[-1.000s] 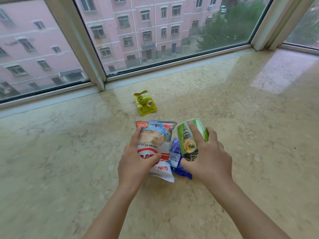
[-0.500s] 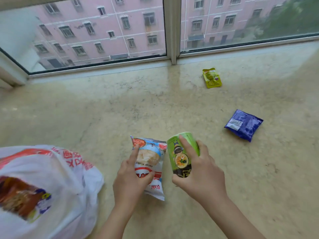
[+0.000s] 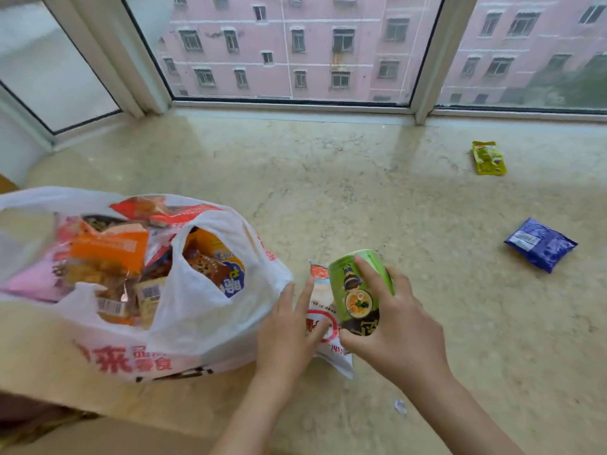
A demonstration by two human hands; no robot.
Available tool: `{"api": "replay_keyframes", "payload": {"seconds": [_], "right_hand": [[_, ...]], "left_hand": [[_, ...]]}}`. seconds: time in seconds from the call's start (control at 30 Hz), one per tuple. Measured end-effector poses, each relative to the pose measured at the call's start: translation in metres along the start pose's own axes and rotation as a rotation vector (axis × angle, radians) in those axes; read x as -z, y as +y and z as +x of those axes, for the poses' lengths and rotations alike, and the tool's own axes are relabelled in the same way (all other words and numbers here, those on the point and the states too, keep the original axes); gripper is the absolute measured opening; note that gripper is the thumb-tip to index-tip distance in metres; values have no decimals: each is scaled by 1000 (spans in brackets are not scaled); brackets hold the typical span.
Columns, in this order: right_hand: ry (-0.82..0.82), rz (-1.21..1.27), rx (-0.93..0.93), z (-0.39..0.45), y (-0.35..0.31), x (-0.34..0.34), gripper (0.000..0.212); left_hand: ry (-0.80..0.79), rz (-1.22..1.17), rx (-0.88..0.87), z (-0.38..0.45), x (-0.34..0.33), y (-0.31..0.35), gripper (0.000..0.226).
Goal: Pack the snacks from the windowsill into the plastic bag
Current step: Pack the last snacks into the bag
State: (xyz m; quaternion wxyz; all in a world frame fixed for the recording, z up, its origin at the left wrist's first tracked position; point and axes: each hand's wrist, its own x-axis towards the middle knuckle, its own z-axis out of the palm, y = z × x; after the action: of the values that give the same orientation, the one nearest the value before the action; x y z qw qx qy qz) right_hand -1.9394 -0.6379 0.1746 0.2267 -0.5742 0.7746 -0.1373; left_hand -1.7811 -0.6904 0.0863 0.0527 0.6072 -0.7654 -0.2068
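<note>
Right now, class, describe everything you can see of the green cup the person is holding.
The green cup is a glossy container with a cartoon figure and a noodle-bowl picture on its side. The right hand grips it, fingers curled round it, tilted above the windowsill. It overlaps the white shrimp snack packet held by the left hand, near the plastic bag.

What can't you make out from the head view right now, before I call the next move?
- White snack packet: mostly covered by the left hand and the green can held in the right hand; its print is only partly readable.
- Plastic bag: left side cut off by the frame edge; lower contents hidden by the snacks on top.
- Yellow packet and blue packet: labels too small to read.
</note>
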Motion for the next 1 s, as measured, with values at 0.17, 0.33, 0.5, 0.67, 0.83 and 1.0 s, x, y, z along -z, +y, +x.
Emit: {"api": "replay_keyframes", "payload": {"seconds": [0.17,0.33,0.5,0.67,0.83,1.0], "right_hand": [[25,-23,32,-14,-37,10,99],[38,-70,71,-17,-78,22,101],[52,-75,109,-10,-124,35,104],[14,-130,247,13,-174,67,106],[-129,-470,473,43,-234,88,105],[-304,-745,707,66,-273,59,103]], "left_hand": [[374,105,-236,-10,38,-11,65],[722,287,-176,-17,95,-43,81],[632,27,141,-16,117,-64,90],[552,-5,-95,-24,104,-42,40],[504,6,-191,-21,104,-24,36],[529,-120,-189,-16,112,-24,53]]}}
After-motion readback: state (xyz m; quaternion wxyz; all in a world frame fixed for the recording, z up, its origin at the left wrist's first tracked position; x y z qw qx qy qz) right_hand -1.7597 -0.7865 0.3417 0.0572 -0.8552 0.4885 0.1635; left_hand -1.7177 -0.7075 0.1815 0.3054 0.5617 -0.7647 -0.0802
